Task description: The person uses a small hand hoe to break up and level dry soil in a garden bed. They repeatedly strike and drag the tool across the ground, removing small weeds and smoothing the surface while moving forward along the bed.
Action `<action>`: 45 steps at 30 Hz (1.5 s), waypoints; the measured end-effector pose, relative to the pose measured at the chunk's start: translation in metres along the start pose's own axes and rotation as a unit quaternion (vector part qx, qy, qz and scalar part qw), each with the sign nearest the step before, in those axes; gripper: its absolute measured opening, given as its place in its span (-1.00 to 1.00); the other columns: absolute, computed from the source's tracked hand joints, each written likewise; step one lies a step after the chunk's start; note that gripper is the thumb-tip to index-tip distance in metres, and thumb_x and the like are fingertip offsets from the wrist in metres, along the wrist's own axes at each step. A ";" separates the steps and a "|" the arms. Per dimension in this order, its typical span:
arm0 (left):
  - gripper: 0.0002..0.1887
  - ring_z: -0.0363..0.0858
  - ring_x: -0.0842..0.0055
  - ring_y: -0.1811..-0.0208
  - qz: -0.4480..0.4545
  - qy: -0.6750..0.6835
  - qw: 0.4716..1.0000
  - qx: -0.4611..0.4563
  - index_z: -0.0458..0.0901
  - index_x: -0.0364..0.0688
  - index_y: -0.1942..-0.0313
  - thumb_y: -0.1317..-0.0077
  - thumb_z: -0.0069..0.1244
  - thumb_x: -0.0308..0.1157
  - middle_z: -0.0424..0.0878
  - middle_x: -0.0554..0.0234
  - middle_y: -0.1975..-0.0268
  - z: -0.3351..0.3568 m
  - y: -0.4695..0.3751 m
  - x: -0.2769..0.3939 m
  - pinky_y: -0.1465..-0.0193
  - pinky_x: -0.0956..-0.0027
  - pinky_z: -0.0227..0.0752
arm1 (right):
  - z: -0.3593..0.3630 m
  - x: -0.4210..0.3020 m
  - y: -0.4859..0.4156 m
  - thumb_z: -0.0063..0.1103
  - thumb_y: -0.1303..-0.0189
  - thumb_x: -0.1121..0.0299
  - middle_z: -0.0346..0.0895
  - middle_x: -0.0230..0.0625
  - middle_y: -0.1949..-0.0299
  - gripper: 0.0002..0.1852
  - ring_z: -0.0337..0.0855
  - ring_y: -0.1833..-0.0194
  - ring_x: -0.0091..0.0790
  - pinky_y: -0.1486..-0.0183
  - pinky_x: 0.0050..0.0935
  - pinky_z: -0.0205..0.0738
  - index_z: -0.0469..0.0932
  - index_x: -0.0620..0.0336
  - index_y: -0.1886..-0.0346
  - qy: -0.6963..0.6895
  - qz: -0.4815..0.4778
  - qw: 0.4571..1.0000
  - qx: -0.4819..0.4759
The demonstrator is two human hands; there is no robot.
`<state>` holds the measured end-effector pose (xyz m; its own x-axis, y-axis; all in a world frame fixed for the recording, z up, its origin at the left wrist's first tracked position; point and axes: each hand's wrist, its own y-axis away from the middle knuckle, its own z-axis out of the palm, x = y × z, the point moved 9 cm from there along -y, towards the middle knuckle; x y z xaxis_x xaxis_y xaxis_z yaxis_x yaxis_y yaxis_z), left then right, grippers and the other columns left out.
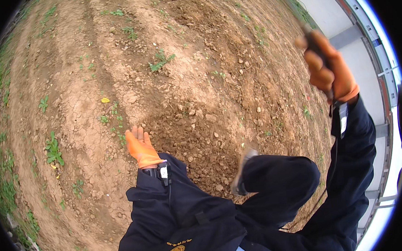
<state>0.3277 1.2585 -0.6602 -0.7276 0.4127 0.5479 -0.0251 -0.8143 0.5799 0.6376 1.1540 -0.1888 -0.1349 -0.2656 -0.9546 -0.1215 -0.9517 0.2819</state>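
Observation:
My left hand (142,148), in an orange glove, is held over the soil beside my knee, its fingers extended and nothing in it. My right hand (330,65), also in an orange glove, is raised at the upper right and closed around a dark handle (317,47). What the handle belongs to is blurred and cannot be told. Loosened brown soil (202,139) with clods lies between my left hand and my shoe (243,173). Small green weeds (161,60) grow from the dry ground ahead.
Ridged, cracked earth stretches ahead, with a leafy weed (53,149) and a yellow leaf (105,100) at the left. Grass (0,182) and dry litter line the far left edge. A pale wall (366,70) runs along the right.

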 end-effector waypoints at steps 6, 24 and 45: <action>-0.32 0.39 0.35 -0.38 0.000 0.048 0.999 0.020 0.23 -0.10 -0.42 -0.44 0.01 0.03 0.41 0.28 -0.39 -0.020 -0.003 0.015 -0.42 0.23 0.27 | -0.074 0.008 -0.028 -0.13 -0.53 -0.10 0.36 -0.60 0.50 -0.42 0.22 0.67 -0.69 0.69 -0.68 0.16 0.42 0.29 -0.22 0.037 -0.080 0.994 0.070; -0.44 0.42 0.30 -0.35 0.035 0.100 0.987 0.121 0.28 -0.17 -0.38 -0.50 -0.05 -0.09 0.48 0.19 -0.30 -0.060 0.034 0.094 -0.42 0.14 0.34 | -0.100 0.507 -0.046 -0.07 -0.45 -0.17 0.28 -0.52 0.69 -0.46 0.07 0.80 -0.60 0.75 -0.51 -0.07 0.59 0.17 0.25 0.035 0.280 0.932 0.227; -0.43 0.41 0.32 -0.36 -0.123 -0.059 0.990 -0.036 0.32 -0.18 -0.38 -0.48 0.01 -0.12 0.42 0.18 -0.35 0.056 0.009 -0.044 -0.40 0.22 0.33 | -0.123 0.557 -0.027 -0.07 -0.49 0.07 0.48 -0.42 0.59 -0.53 0.39 0.53 -0.58 0.42 -0.52 0.27 0.61 0.25 0.40 0.152 0.205 0.932 0.258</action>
<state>0.3978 1.2556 -0.6452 -0.6081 0.6433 0.4652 -0.2438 -0.7090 0.6617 0.6869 1.0125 -0.7399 0.0012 -0.6963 -0.7177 -0.5887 -0.5807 0.5624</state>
